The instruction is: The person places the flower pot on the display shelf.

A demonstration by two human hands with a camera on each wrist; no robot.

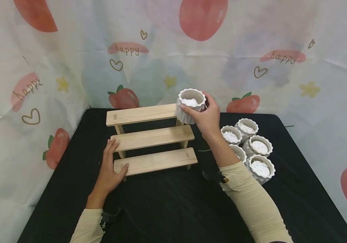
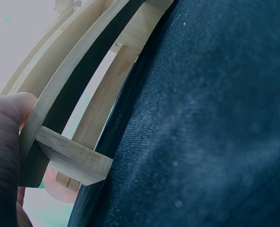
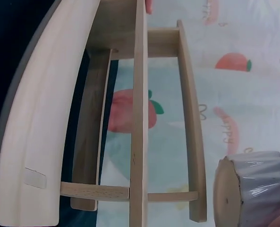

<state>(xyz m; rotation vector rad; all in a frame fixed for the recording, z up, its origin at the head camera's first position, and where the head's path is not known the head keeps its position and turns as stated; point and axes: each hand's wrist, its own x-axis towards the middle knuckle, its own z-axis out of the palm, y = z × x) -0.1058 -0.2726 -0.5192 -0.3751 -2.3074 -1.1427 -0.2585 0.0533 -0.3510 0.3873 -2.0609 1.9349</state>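
Note:
A three-tier wooden stand (image 1: 153, 138) rises in steps on the black table. At its left end my left hand (image 1: 111, 167) rests, fingers by the middle board and thumb on the lowest board. The left wrist view shows the thumb (image 2: 12, 111) against a board's edge. My right hand (image 1: 205, 114) grips a white ribbed pot (image 1: 185, 113) with white granules inside, over the right end of the top board. In the right wrist view the pot (image 3: 258, 189) shows its underside, apart from the boards; the fingers are mostly out of that frame.
Several similar white pots (image 1: 259, 165) with white granules stand grouped on the right of the black tablecloth (image 1: 173, 209), beside my right forearm. A fabric backdrop (image 1: 215, 67) with fruit prints hangs behind and at the sides of the table.

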